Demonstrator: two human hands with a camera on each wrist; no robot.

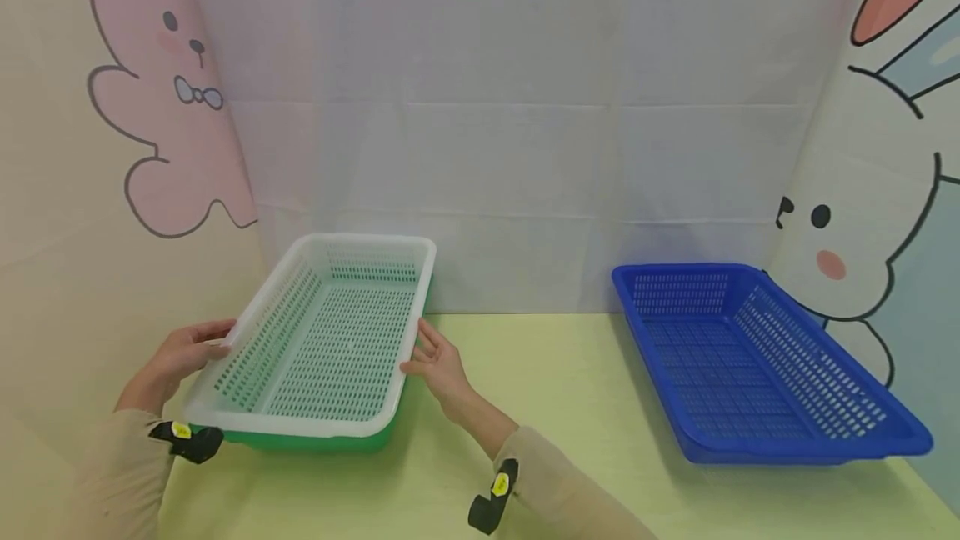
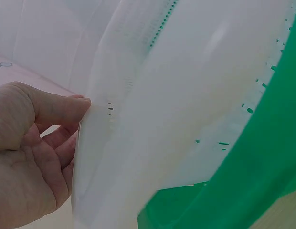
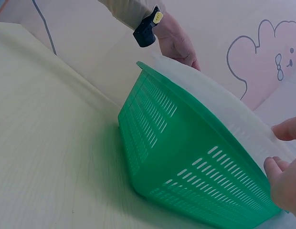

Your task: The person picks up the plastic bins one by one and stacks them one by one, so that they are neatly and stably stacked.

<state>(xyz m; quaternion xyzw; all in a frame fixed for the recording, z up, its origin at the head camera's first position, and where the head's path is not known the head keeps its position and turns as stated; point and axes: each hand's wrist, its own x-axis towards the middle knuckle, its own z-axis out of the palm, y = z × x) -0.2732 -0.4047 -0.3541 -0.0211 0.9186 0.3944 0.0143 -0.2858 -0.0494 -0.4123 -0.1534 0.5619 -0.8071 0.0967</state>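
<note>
A white slotted plastic basket [image 1: 341,348] sits nested in a green basket [image 1: 315,442] on the left of the table. My left hand [image 1: 183,357] pinches the white basket's left rim, thumb on top and fingers underneath, as the left wrist view also shows. On the opposite side, my right hand [image 1: 442,365] holds the right rim between thumb and fingers. In the right wrist view the green basket [image 3: 162,133] rests on the table, and the white rim [image 3: 210,90] stands a little above its edge.
A blue slotted basket [image 1: 735,373] stands on the right side of the pale yellow-green table [image 1: 540,407]. Behind the table hangs a white cloth wall [image 1: 510,148]. Side walls with cartoon animals close in the left and right.
</note>
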